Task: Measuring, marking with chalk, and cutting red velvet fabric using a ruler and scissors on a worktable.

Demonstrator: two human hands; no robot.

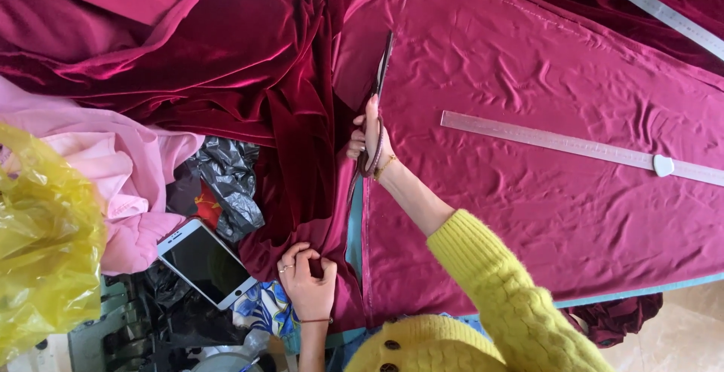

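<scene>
My right hand point(368, 139) grips a pair of dark scissors point(379, 78) whose blades point away from me along the cut edge of a crimson satin cloth point(528, 213) spread flat on the table. My left hand point(308, 275) pinches the loose cut strip of the same crimson fabric near the table's front edge. A heap of dark red velvet point(226, 63) lies bunched to the left of the cut line. My right arm wears a yellow knitted sleeve point(505, 289).
A long clear ruler point(558, 144) lies across the satin at the right, and a metal ruler point(656, 8) lies at the top right. At the left are pink cloth point(113, 161), a yellow plastic bag point(45, 244), a black bag point(226, 176) and a white phone point(205, 262).
</scene>
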